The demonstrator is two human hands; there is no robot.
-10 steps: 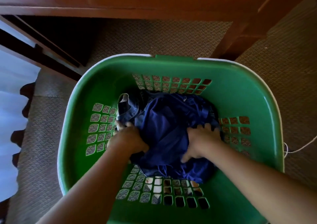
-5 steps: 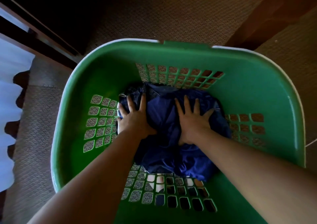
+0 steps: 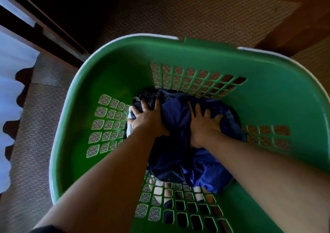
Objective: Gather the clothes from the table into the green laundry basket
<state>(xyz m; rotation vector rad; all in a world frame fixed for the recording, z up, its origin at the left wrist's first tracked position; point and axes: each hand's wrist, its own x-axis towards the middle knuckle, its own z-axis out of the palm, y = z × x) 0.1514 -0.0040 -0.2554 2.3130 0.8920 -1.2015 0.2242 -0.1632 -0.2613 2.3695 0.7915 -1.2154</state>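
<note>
Item: green laundry basket, standing on a patterned carpet. We look straight down into it. Its walls carry grid openings on all four sides; the rim shows pale along the far edge.

Item: clothes, a dark blue bundle lying at the bottom of the basket, under and around our fingers. Beyond our left fingertips a denim piece with visible stitching sits at the far left of the bundle. Just beside the outer edge of our left hand a small pale patch of fabric shows against the basket wall. Nearer than both wrists, a brighter blue fold spreads toward the near grid.

Item: our left hand, palm down on the bundle, fingers spread and pressing flat on the denim; we see them open, not curled round anything.

Item: our right hand, palm down on the blue cloth, fingers splayed, thumb side resting on a raised fold to the right. Open likewise, pressing rather than gripping.

Both forearms reach in from the near edge. The two hands lie near each other, apart, with blue cloth between them.

Item: white curtain, far to the left of our left fingers, outside the basket.
</note>
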